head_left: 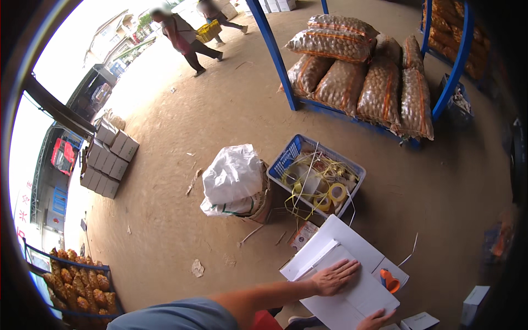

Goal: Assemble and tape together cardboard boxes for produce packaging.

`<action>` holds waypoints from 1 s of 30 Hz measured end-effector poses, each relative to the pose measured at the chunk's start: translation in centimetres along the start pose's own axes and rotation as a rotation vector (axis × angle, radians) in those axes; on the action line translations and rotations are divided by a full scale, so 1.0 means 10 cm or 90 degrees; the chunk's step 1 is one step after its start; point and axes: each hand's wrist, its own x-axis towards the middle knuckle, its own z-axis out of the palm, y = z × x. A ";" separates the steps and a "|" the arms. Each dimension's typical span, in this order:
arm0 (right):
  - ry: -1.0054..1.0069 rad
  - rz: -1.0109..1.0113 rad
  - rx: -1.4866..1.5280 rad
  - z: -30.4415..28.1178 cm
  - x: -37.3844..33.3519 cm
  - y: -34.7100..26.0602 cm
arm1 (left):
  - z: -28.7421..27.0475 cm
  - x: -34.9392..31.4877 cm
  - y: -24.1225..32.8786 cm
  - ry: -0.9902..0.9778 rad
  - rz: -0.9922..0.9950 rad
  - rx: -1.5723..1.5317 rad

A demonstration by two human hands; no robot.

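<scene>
A white cardboard box [352, 294] lies in front of me with its flaps folded over, at the lower right. My left hand [336, 276] rests flat on its top, fingers stretched out. At the box's near edge is my right hand [375, 320], partly cut off by the lower edge of the view. Its visible fingers are stretched out along the cardboard. Just right of the box sits an orange tool [390, 281], perhaps a tape dispenser, on another white cardboard surface [360, 241].
Beyond stands a blue crate [286, 159] with tape rolls and straps, beside a white sack [234, 173]. Net sacks [352, 82] fill a blue rack at the back right. Stacked boxes [107, 159] stand left. Two people carry a yellow crate [209, 31] far off.
</scene>
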 end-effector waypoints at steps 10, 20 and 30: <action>-0.005 0.029 0.129 -0.08 0.10 0.12 | 0.05 0.13 0.08 -0.071 -0.022 0.126; -0.362 0.040 0.397 0.72 1.82 0.86 | 0.12 0.12 0.07 -0.057 -0.042 0.146; -0.483 -0.300 -0.175 1.59 2.12 0.68 | 0.13 0.09 0.04 -0.027 -0.044 0.137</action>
